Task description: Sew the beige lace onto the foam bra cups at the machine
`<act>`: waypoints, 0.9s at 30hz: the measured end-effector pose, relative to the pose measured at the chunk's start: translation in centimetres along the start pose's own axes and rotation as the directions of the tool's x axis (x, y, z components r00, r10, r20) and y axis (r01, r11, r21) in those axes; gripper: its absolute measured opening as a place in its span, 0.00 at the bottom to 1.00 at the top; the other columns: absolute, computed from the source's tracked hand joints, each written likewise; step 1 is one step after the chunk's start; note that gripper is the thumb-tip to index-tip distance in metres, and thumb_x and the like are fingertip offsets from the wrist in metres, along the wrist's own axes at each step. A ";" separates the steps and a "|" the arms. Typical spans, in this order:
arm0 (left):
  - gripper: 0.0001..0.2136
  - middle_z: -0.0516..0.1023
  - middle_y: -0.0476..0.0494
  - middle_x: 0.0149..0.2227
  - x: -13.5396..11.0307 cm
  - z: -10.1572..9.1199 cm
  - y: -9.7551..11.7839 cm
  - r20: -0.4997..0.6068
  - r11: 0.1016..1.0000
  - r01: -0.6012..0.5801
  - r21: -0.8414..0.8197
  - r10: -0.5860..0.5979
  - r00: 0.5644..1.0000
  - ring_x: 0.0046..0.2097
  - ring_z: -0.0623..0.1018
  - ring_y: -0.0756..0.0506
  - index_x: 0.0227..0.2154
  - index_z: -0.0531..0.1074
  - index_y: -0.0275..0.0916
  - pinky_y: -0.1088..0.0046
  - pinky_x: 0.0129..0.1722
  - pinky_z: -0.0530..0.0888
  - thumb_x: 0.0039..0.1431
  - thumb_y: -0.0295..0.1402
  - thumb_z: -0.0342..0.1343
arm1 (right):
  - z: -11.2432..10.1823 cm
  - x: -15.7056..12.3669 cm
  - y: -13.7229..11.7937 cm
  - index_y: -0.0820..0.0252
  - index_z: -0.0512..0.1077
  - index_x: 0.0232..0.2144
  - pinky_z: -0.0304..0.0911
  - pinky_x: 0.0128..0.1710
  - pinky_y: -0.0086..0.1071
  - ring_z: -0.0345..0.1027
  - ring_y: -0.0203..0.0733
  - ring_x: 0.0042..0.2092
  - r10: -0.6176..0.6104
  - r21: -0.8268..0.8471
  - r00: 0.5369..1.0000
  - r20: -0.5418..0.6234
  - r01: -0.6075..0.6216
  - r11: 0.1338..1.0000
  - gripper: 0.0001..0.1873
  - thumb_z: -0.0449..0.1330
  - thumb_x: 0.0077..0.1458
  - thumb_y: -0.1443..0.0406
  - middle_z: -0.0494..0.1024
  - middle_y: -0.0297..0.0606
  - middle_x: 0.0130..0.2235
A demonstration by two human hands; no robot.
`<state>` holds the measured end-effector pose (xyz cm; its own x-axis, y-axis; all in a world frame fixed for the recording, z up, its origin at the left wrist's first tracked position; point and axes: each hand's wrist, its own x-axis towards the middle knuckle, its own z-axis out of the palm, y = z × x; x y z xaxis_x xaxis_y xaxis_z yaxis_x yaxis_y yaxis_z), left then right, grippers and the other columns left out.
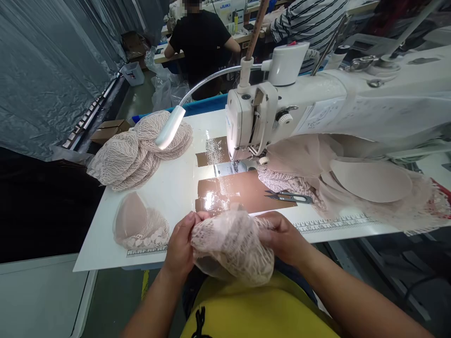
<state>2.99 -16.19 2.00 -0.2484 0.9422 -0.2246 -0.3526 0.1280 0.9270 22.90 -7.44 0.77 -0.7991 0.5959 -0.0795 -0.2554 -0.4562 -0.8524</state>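
A pale pink lace bra cup [234, 244] is stretched between my two hands at the table's front edge, slightly blurred. My left hand [181, 241] pinches its left end, fingers closed. On the other side my right hand [282, 237] grips the right end, with some fingers hidden behind the lace. Beyond the hands stands a white sewing machine [246, 122], its needle area lit. Thread snips [289, 196] lie on the brown taped patch, right of the needle. A single lace cup [136, 220] rests on the table to the left of my left hand.
Stacked lace cups [132, 152] sit at the table's back left, under a bendable lamp [171, 126]. Sheer fabric and a smooth cup pad [371, 180] lie right of the needle. Two people work at machines beyond; one wears a black shirt [199, 42].
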 end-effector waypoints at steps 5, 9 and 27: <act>0.17 0.61 0.39 0.61 3.7 0.3 2.0 0.300 0.597 -0.370 0.711 0.219 0.929 0.62 0.60 0.38 0.50 0.68 0.39 0.59 0.60 0.58 0.63 0.40 0.47 | -0.5 -0.6 -0.9 0.66 0.73 0.20 0.57 0.26 0.28 0.61 0.34 0.24 0.037 -0.136 0.939 0.342 0.011 0.991 0.13 0.64 0.48 0.60 0.69 0.35 0.22; 0.26 0.52 0.32 0.65 8.5 1.5 2.1 0.337 0.256 -0.360 0.897 0.128 0.933 0.67 0.47 0.32 0.60 0.59 0.35 0.48 0.63 0.47 0.61 0.42 0.48 | -0.1 -0.2 -1.3 0.65 0.72 0.22 0.57 0.28 0.28 0.59 0.33 0.26 0.119 -0.248 0.932 0.343 -0.032 0.968 0.14 0.63 0.50 0.60 0.66 0.33 0.23; 0.33 0.74 0.38 0.50 -0.8 4.5 -2.3 0.267 0.890 0.345 -0.298 -0.269 0.925 0.53 0.72 0.37 0.56 0.65 0.41 0.61 0.51 0.70 0.43 0.34 0.66 | 1.4 1.7 -0.7 0.61 0.75 0.20 0.62 0.28 0.31 0.64 0.39 0.29 -0.258 -0.379 0.938 -0.230 0.158 0.912 0.11 0.66 0.47 0.60 0.72 0.37 0.26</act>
<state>8.13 -15.86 1.38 0.1063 0.9201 -0.3770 -0.6686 0.3467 0.6578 20.92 -7.04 2.00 -0.5590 0.8288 0.0267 -0.1530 -0.0714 -0.9856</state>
